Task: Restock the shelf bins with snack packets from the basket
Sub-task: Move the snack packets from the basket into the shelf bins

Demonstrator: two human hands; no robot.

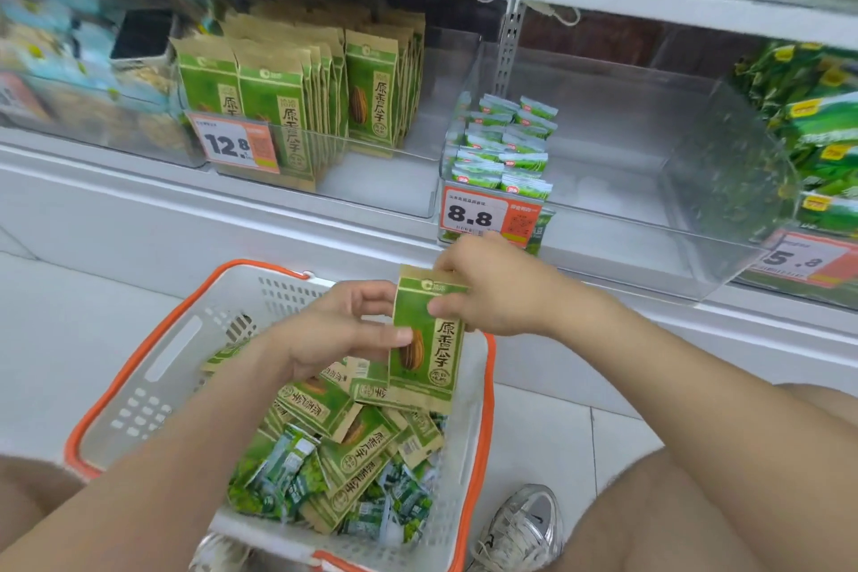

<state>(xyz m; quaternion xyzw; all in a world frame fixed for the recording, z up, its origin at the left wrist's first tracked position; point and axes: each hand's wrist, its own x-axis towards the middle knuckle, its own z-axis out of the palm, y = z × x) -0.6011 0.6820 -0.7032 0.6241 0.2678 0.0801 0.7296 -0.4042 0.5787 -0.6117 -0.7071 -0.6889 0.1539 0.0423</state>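
Both my hands hold one green-and-kraft sunflower seed packet (pixel 425 358) upright above the basket. My left hand (pixel 343 327) pinches its left edge, thumb on the front. My right hand (pixel 492 288) grips its top right part. Under them stands a white basket with an orange rim (pixel 153 367), holding several more seed packets (pixel 353 432) and small green-and-white sachets (pixel 288 474). On the shelf, a clear bin (pixel 380 181) holds upright rows of the same seed packets (pixel 278 102) behind a 12.8 price tag (pixel 234 144).
To the right, a clear bin (pixel 650 181) holds small green sachets (pixel 506 144) at its left side, tagged 8.8. A further bin of green packets (pixel 817 130) is at far right. My knees and a grey sneaker (pixel 524 525) flank the basket on the white tiled floor.
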